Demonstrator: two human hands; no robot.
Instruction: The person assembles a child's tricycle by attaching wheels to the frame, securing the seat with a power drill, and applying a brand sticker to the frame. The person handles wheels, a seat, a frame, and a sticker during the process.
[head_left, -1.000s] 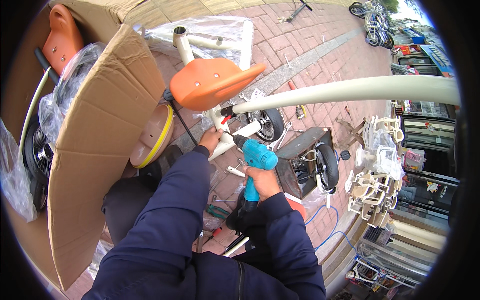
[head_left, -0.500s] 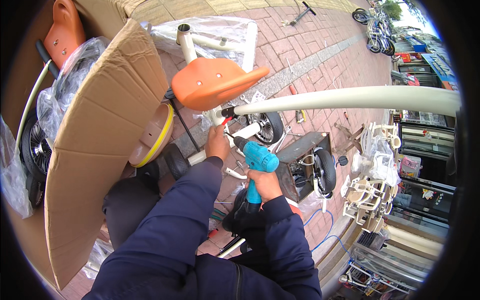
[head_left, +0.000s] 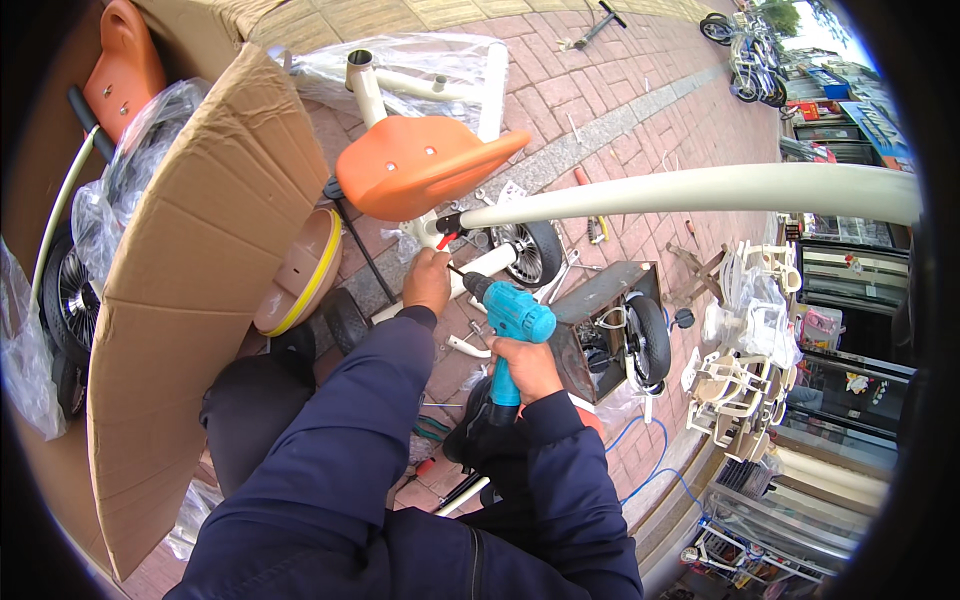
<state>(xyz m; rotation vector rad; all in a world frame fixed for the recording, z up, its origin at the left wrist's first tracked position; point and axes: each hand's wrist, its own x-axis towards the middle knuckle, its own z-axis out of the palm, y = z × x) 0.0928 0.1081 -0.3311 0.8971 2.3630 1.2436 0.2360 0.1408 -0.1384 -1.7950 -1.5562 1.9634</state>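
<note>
The turquoise drill [head_left: 520, 312] sits near centre, the right hand [head_left: 530, 367] keeping its grip wrapped round the handle. At its 10 o'clock, the left hand [head_left: 428, 282] has curled beside the bit [head_left: 457, 270], contents hidden, apparently steadying work below the 11 o'clock orange seat [head_left: 425, 168].

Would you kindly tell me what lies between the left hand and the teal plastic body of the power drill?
The head view shows a dark chuck and thin bit between the left hand and teal drill body.
</note>
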